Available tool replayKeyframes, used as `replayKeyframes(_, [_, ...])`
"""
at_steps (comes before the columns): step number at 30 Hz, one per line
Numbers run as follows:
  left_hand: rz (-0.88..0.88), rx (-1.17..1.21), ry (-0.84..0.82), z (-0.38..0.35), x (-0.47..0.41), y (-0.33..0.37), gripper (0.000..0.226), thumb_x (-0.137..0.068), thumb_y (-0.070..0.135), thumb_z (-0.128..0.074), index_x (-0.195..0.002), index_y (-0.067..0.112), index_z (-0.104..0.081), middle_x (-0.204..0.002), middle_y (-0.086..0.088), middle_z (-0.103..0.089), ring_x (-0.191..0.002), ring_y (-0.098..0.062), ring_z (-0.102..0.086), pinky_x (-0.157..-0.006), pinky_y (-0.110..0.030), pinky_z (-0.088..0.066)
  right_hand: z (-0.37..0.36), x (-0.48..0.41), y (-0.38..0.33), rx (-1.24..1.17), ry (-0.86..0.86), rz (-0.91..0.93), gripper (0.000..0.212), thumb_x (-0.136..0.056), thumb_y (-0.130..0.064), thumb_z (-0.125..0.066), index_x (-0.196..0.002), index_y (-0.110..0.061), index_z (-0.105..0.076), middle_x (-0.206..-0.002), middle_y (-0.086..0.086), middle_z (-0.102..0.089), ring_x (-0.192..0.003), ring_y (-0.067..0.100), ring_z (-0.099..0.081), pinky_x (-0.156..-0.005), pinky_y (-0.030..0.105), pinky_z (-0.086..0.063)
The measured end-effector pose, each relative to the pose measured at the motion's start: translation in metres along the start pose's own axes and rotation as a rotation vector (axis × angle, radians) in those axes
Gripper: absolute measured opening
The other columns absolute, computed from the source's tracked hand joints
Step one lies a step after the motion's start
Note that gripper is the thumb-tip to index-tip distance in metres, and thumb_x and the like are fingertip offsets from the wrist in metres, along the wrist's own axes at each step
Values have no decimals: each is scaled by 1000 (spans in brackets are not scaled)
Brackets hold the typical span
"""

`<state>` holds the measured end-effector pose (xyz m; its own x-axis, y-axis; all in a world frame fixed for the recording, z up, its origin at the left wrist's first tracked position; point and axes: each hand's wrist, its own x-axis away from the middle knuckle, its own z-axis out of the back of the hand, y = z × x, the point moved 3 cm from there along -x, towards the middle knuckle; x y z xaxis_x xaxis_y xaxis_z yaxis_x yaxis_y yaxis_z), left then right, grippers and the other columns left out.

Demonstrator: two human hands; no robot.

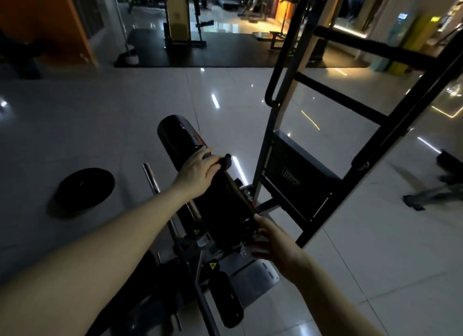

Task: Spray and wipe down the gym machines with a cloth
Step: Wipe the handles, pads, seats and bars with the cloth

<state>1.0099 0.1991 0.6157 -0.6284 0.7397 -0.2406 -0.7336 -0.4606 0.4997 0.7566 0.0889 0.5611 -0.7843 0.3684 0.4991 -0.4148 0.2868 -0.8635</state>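
Left hand (198, 171) grips glossy cylindrical pad (175, 135).

The roller pad (175, 132) and weight plate (84, 189) are black, the warning sticker (212, 265) yellow.

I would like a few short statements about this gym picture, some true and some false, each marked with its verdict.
1. The left hand lies on top of the black pad. True.
2. A weight plate lies flat on the floor, to the left of the pad. True.
3. The floor is covered with green carpet. False: here it is glossy light tile that reflects the lamps.
4. The right hand is raised and holds the tall black frame. False: it is low, at the near end of the black pad.
5. A yellow warning sticker shows on the machine below the pad. True.
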Motion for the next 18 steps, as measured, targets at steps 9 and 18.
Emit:
replayKeyframes(9, [-90,149,99,-2,62,41,36,-106,9,-48,-140,8,-61,-156,-6,-44,-150,-17,-31,-120,-21,-19,-1,2,-1,-34,20,2,64,-76,-66,-69,-121,-21,-72,-107,11,-71,-99,29,-73,-93,42,-56])
replayKeyframes(18, [-306,-93,64,2,65,25,42,-106,30,-40,-143,20,-59,-148,-4,-53,-139,-23,-44,-120,-43,-31,-8,4,1,-53,63,17,50,-90,-61,-64,-121,-21,-71,-100,3,-72,-91,26,-72,-92,44,-56])
